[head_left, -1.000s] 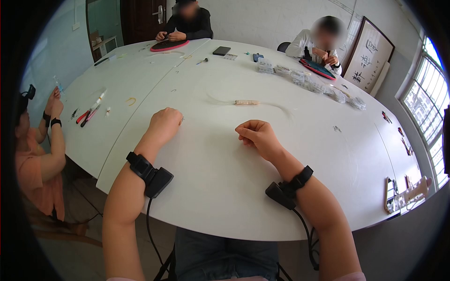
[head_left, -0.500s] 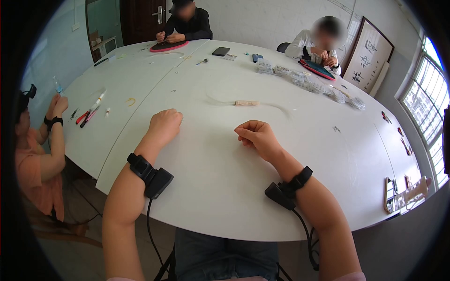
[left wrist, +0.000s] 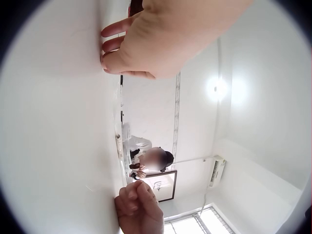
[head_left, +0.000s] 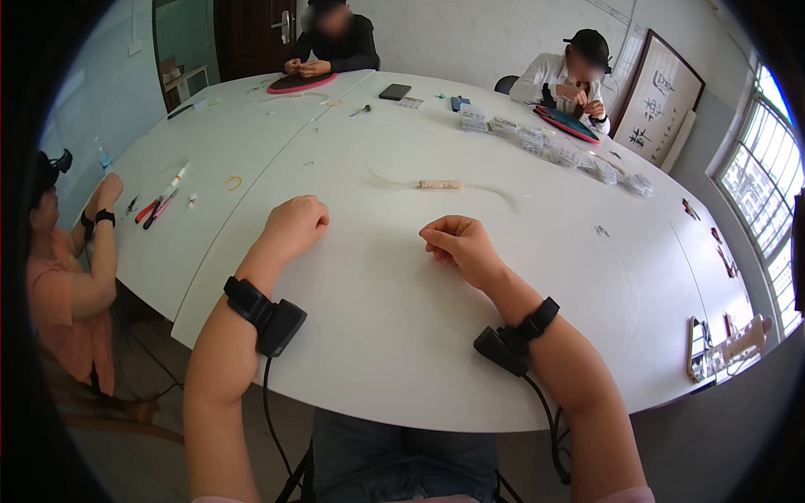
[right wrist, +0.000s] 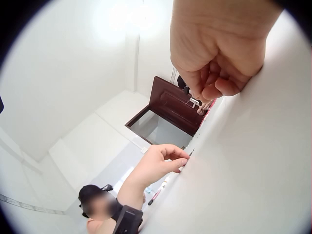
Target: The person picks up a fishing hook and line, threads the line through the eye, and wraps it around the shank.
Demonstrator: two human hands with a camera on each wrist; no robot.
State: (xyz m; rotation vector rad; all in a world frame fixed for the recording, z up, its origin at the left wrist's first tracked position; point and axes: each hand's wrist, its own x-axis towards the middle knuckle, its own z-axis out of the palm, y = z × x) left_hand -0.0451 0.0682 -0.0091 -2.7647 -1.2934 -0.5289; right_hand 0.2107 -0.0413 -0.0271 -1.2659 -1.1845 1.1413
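My left hand (head_left: 295, 228) rests low on the white table (head_left: 377, 335), its fingers bent down. From the right wrist view, the left thumb and forefinger nearly meet beside a tiny dark thing (right wrist: 191, 152); whether they pinch it cannot be told. Across from it, my right hand (head_left: 465, 250) lies on the table, fingers loosely curled, with nothing visible in them. Beyond both hands is a tan roll (head_left: 440, 184) with clear strands spreading from its ends. A small hook-like piece (head_left: 309, 163) lies ahead of the left hand.
Pliers (head_left: 155, 210) and a yellow loop (head_left: 233, 182) are at the left. Clear packets (head_left: 537, 138) line the far right, with small metal bits (head_left: 601, 230) nearer. A phone (head_left: 698, 348) stands at the right edge. Three people sit around the table.
My left hand has shifted very slightly, and the tiny thing seen beside its fingertips in the head view is now out of sight there. My right hand has stayed still.
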